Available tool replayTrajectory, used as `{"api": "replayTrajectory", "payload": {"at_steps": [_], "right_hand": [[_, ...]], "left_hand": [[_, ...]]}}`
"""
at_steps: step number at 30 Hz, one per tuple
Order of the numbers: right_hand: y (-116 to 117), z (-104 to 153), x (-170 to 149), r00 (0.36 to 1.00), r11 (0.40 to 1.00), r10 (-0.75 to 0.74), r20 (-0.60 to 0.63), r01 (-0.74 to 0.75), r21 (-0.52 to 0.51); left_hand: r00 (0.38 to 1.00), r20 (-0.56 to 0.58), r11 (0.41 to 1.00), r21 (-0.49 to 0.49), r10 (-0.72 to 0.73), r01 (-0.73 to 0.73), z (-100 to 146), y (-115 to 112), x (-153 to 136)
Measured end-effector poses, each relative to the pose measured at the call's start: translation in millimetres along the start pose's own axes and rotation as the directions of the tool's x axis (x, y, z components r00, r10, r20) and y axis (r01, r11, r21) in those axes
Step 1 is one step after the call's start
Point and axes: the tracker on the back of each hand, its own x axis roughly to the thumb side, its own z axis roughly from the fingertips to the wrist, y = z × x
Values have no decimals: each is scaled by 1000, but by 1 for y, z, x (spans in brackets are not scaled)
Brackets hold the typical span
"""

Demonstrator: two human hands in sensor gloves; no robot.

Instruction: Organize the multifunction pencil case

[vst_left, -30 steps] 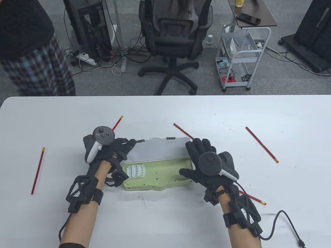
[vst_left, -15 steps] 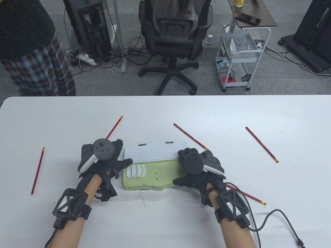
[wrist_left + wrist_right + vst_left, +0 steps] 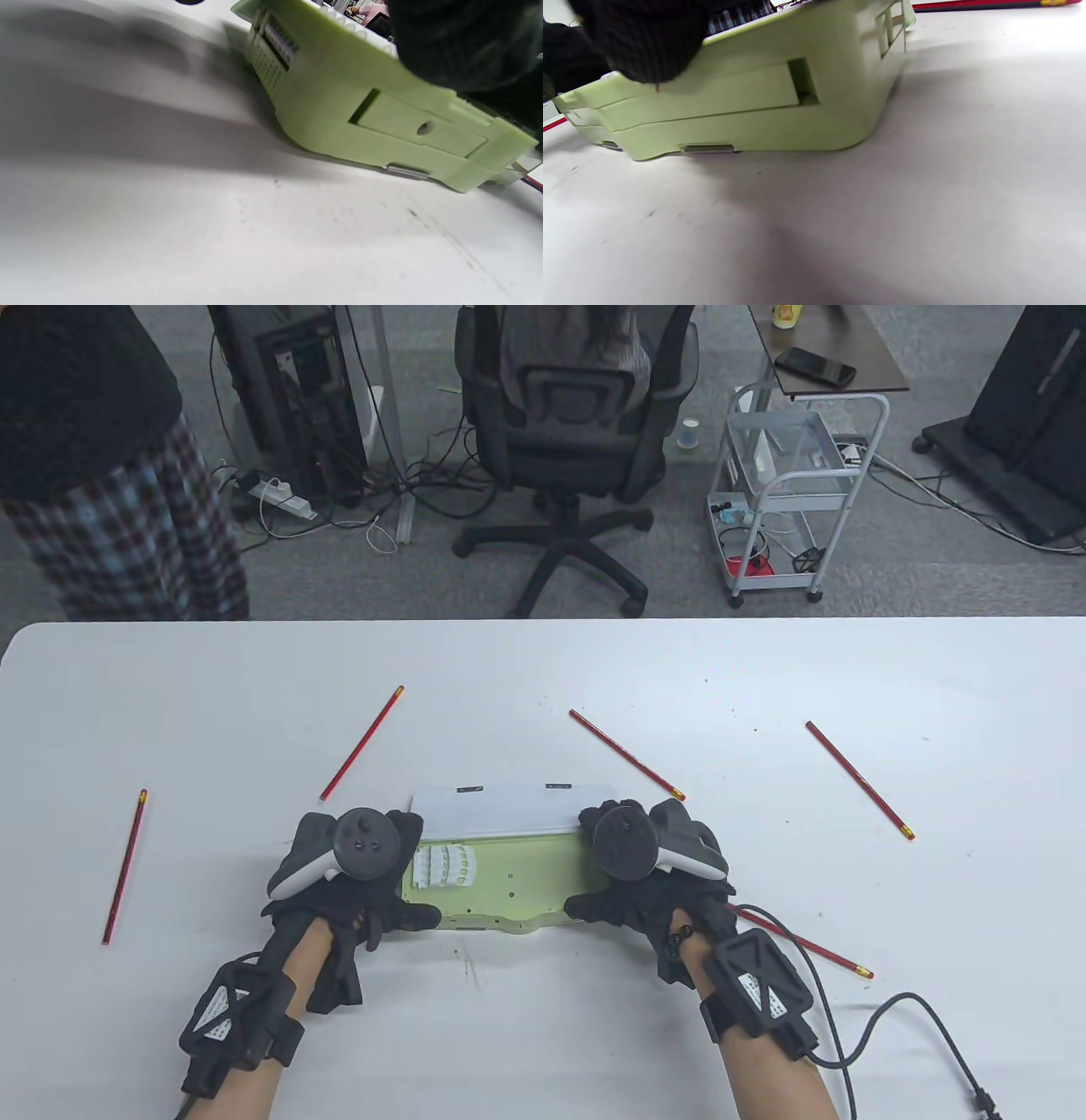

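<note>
The pencil case (image 3: 509, 886) lies open near the table's front edge, with a pale green base and a white lid (image 3: 501, 812) raised at its far side. A white ribbed insert (image 3: 443, 867) sits in the base's left end. My left hand (image 3: 392, 875) grips the left end, thumb on the front edge. At the other end my right hand (image 3: 604, 867) grips the case the same way. The wrist views show the green side wall (image 3: 382, 127) (image 3: 734, 114) under a gloved thumb (image 3: 458, 42) (image 3: 640, 38). Several red pencils lie loose: one (image 3: 363, 742) beyond the left hand, one (image 3: 626, 753) beyond the lid.
More red pencils lie at the far left (image 3: 125, 865), at the right (image 3: 859, 779), and under my right wrist (image 3: 806, 943). A black cable (image 3: 933, 1027) trails at the front right. Behind the table stand an office chair (image 3: 568, 432), a white cart (image 3: 789, 492) and a person in plaid (image 3: 127, 526).
Both hands have left the lid and moved toward me onto the ends of the green base. The lid now shows as a narrower white strip.
</note>
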Motion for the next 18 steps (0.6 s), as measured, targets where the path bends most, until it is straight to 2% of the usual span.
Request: {"api": "replayTrajectory", "payload": {"at_steps": [8,12,18], "right_hand": [[0,0,3,1000,1000,10,-1,-10,12],[0,0,4,1000,1000,19,-2,-19,24],[1,0,4,1000,1000,20,-7,-20,23]], "left_hand": [[999,6,999,3,46,-46,-3,0,-5],[997,1,996,-47,76,-76,-3,2,-6],[997,3,996,-53,78,-78,-4,1,-6]]}}
